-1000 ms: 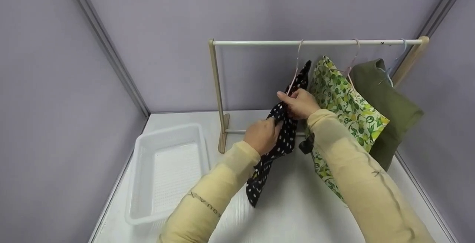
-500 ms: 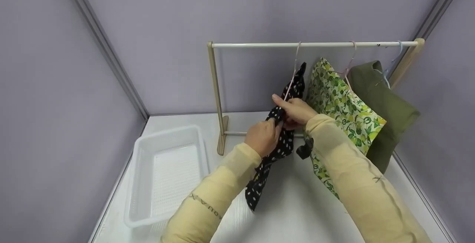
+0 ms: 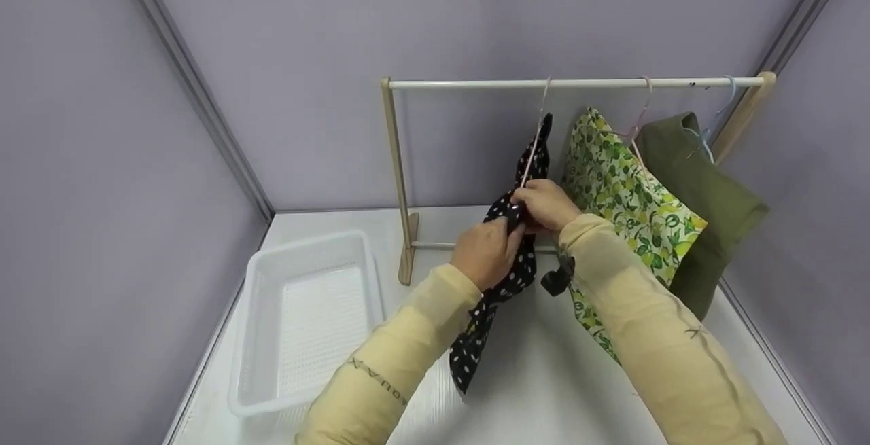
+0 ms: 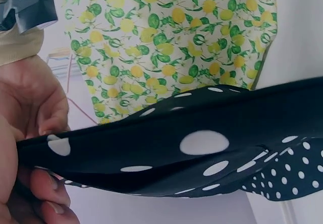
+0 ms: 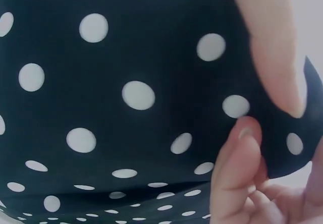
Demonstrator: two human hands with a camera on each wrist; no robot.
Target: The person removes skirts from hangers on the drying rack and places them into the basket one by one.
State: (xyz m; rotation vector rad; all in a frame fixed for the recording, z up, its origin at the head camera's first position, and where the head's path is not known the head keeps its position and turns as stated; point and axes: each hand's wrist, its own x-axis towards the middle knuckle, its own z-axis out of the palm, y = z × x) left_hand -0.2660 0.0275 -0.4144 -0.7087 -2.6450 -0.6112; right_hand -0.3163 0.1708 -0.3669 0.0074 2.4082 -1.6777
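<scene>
A black cloth with white polka dots (image 3: 466,350) hangs from a pink hanger (image 3: 531,156) hooked over the rack's white rail. My left hand (image 3: 481,252) pinches the cloth near its upper edge. Just above it, my right hand (image 3: 548,204) holds the cloth beside the hanger's lower end. The left wrist view has the dark edge of the polka-dot cloth (image 4: 202,118) running into the fingers at left. In the right wrist view, dotted cloth (image 5: 111,62) fills most of the picture, with curled fingers (image 5: 237,168) against it. The cloth's exact kind cannot be told.
A lemon-print cloth (image 3: 629,193) and an olive-green garment (image 3: 714,207) hang to the right on hangers. The rack's rail (image 3: 469,84) has wooden posts. A white plastic basket (image 3: 370,282) stands at left on the white table. Walls enclose the back and sides.
My right hand has moved slightly down and left toward the left hand, and its thumb has come down onto the cloth. The cloth's top has narrowed and swung a little left.
</scene>
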